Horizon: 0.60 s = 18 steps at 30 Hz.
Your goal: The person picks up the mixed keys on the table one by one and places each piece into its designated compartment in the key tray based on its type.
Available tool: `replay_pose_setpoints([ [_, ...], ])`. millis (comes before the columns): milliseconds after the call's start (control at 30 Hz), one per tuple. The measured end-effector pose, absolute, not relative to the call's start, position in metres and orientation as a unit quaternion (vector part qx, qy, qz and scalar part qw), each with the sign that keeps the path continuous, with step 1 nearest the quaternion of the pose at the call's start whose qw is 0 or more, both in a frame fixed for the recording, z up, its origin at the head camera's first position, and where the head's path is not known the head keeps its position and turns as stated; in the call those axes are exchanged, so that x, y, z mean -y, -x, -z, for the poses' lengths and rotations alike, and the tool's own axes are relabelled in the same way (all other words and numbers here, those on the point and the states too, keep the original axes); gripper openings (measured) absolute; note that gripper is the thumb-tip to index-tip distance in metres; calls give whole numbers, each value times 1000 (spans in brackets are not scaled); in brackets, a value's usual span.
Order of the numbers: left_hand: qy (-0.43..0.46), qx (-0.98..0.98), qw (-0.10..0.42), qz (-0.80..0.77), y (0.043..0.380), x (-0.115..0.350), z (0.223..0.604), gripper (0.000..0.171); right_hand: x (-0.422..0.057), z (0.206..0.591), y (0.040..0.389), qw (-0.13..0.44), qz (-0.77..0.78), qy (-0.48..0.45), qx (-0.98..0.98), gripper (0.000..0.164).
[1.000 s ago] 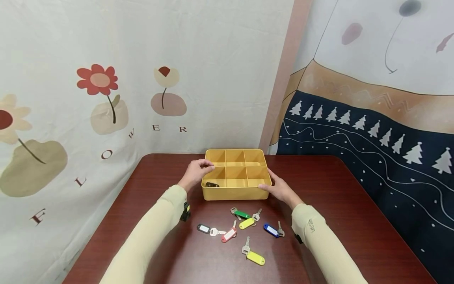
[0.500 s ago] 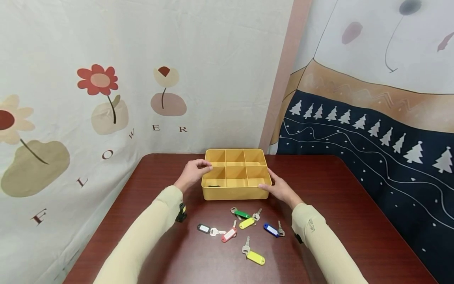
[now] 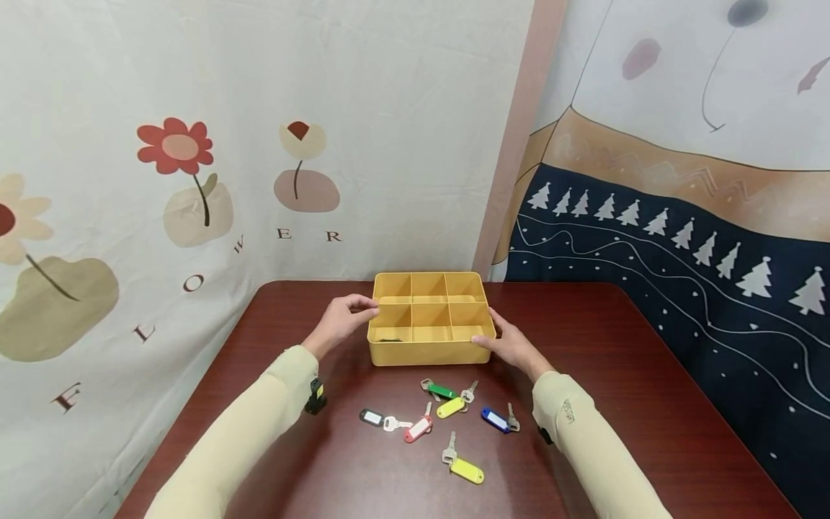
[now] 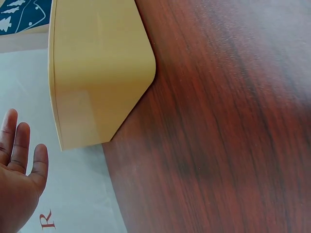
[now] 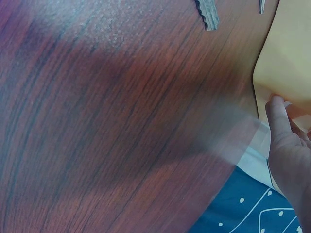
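A yellow box divided into compartments (image 3: 431, 353) stands toward the back of the table. A dark object (image 3: 390, 340), mostly hidden by the front wall, lies in its front left compartment. My left hand (image 3: 342, 321) hovers just outside the box's left side, fingers loosely extended and holding nothing; the left wrist view has this hand (image 4: 22, 179) apart from the box. With my right hand (image 3: 515, 348) I hold the box's front right corner, thumb on the front and fingers along the side. In the right wrist view, the thumb (image 5: 278, 116) presses against the yellow wall.
Keys with coloured tags lie before the box: green (image 3: 442, 391), yellow (image 3: 450, 408), blue (image 3: 496, 419), red (image 3: 418, 429), black (image 3: 372, 417) and a second yellow tag (image 3: 467, 471) nearest me. Behind the brown table (image 3: 558, 317) hang printed cloths.
The dark object has dropped lower in the front left compartment, leaving only a thin strip visible. My left hand has drawn back leftward, off the box. The right hand stays at its corner.
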State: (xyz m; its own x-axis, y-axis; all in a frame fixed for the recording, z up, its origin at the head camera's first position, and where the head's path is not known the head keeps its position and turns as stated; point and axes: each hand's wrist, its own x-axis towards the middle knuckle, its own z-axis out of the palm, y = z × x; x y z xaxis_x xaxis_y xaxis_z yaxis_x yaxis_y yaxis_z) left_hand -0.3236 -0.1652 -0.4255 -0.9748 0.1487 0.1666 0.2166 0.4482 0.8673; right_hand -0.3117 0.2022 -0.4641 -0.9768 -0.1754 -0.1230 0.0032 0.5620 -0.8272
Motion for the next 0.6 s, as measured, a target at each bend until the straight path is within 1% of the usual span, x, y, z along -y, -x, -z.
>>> replay_pose_setpoints([
  [233, 111, 851, 18, 513, 313, 170, 425, 20, -203, 464, 312, 95, 459, 51, -882, 90],
  [367, 121, 850, 23, 513, 307, 171, 423, 20, -203, 463, 312, 94, 454, 53, -884, 92],
  [600, 141, 840, 23, 523, 296, 174, 423, 21, -202, 464, 312, 95, 455, 49, -884, 90],
])
